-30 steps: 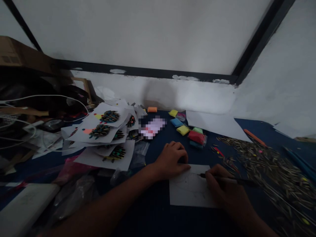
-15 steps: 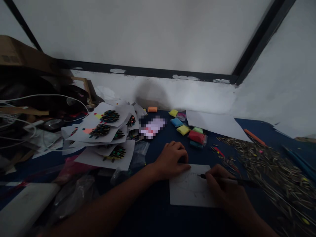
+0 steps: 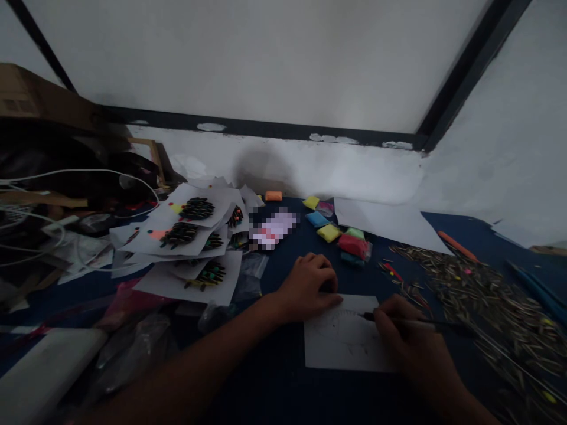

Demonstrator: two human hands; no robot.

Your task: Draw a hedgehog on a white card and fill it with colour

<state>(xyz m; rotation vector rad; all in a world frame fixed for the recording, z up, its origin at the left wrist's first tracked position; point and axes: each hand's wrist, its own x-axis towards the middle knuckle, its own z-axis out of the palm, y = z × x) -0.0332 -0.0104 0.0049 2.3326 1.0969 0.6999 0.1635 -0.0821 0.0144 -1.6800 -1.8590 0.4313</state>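
My left hand [image 3: 310, 289] rests on the table at the upper left corner of a small white sheet of paper [image 3: 323, 351]. Its fingers are loosely bent and apart, and the thumb lies on the sheet. In my right hand [image 3: 405, 336] is a dark pen [image 3: 420, 324], held in a pinch with its tip on or just above the paper. Faint pencil-like lines on the sheet form a rounded outline, with a row of short strokes along the top. The right side of the sheet is hidden under my right hand.
Papers with seed-covered hedgehog figures [image 3: 179, 234] are piled at left, near clear plastic bags [image 3: 137, 345] and white cables [image 3: 88, 171]. Coloured clay packets [image 3: 329, 233] lie beyond my hands. Loose striped seeds [image 3: 478, 295] spread at right, by an orange tool [image 3: 458, 246].
My right hand and the pen have shifted slightly to the right along the top of the drawing, where the row of strokes reaches further. My left hand has stayed in place.
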